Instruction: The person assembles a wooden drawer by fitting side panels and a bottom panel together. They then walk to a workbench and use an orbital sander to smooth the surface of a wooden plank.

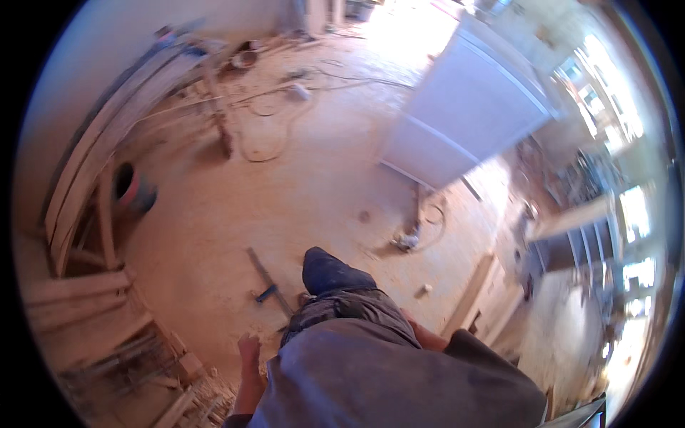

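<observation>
My left hand (250,349) hangs low beside my body, above the dusty floor, and its fingers are too blurred to make out. On the floor just ahead of it lies a long bar clamp (267,285) with a blue sliding part. My right forearm (428,337) shows beside my shirt, while the right hand is mostly hidden behind my clothing. One dark shoe (332,271) points forward below me. Farther ahead, a corded power tool (407,240) lies on the floor near a large pale panelled cabinet piece (457,107).
Long boards (107,128) rest on a wooden stand at the left, with a bucket (134,189) beside it. Scrap wood (189,367) is piled near left. Cords (267,153) trail over the floor. Timber (481,296) and a shelf unit (574,246) lie to the right.
</observation>
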A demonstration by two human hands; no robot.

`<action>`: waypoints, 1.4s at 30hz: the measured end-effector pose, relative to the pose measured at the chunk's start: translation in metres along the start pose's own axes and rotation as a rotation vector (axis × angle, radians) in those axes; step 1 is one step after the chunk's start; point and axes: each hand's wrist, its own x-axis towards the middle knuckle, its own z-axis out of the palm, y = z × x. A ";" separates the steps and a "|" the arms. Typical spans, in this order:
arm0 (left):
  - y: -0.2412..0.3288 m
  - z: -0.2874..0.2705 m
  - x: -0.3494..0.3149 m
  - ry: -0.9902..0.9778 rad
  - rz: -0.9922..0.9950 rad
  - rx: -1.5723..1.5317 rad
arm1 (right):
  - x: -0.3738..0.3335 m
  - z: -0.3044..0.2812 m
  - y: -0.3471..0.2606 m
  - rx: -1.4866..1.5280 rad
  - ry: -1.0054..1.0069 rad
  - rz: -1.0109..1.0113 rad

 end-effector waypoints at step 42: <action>0.567 -0.275 0.787 -0.493 0.625 0.604 | 0.203 -0.553 -0.884 -0.421 -0.102 -1.150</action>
